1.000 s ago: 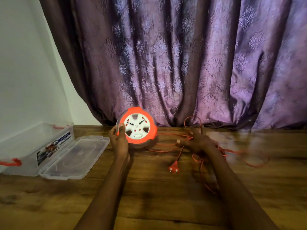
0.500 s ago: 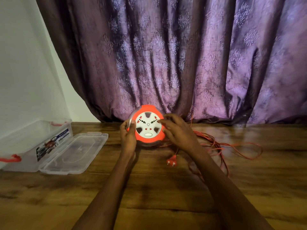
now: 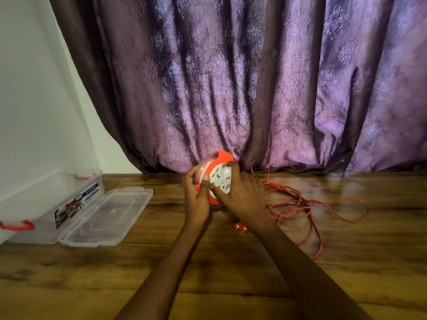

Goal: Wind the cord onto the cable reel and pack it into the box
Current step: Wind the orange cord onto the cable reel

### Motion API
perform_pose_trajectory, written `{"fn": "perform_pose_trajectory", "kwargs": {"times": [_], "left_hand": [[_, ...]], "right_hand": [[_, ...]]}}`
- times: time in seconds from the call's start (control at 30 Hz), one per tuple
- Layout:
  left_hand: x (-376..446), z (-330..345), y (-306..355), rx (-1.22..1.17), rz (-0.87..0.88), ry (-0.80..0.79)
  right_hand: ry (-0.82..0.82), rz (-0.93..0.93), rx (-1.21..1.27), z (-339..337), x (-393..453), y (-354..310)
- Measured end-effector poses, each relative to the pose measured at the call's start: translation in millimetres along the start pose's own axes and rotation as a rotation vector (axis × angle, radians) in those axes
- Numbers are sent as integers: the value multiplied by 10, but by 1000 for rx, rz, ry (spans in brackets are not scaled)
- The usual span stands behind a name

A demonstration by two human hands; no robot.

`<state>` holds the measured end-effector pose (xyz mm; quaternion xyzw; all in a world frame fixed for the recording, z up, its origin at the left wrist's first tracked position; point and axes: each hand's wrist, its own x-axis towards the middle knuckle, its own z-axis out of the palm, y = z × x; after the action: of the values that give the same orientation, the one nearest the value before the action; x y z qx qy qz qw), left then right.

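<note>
You had the cable reel (image 3: 216, 175) up on its edge at the far middle of the wooden table (image 3: 208, 273), right in front of the purple curtain (image 3: 254, 77), white socket face tilted toward you. Your left hand (image 3: 196, 195) gripped the reel's left rim, fingers curled round the orange edge, thumb laid on the white face. Your right hand (image 3: 240, 192) was spread over the face from the right, fingers fairly wide, one fingertip over the top rim and another pressing the lower face; whether it gripped a winding knob under the palm, I couldn't tell, the frame was soft there.

The cord (image 3: 307, 211) lay unwound in loose orange loops on the table to the right of the reel, running from just beside your right wrist out to the right and back toward the near side. The plug (image 3: 240, 227) sat on the table just near of the reel, partly hidden under your right forearm.

The box (image 3: 46, 204), clear plastic with red latches and a printed label, stood open at the left edge against the white wall (image 3: 34, 88), well apart from the reel. Its lid (image 3: 108, 215) was folded flat on the table to the box's right.
</note>
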<state>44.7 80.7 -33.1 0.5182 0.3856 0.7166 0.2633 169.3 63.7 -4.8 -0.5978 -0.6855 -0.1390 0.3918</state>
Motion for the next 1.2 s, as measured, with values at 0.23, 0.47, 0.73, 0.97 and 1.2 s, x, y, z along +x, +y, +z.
{"fn": "perform_pose_trajectory", "kwargs": {"times": [0.23, 0.47, 0.73, 0.97, 1.2], "left_hand": [[-64, 45, 38, -3, 32, 26], [-29, -9, 87, -73, 15, -90], [155, -246, 183, 136, 88, -116], [283, -383, 76, 308, 59, -256], [113, -110, -62, -55, -274, -265]], "right_hand": [[-53, 188, 291, 125, -57, -39], [-11, 89, 242, 74, -51, 25], [18, -258, -266, 84, -1, 229], [8, -325, -310, 103, -16, 248], [-9, -78, -119, 72, -23, 302]]}}
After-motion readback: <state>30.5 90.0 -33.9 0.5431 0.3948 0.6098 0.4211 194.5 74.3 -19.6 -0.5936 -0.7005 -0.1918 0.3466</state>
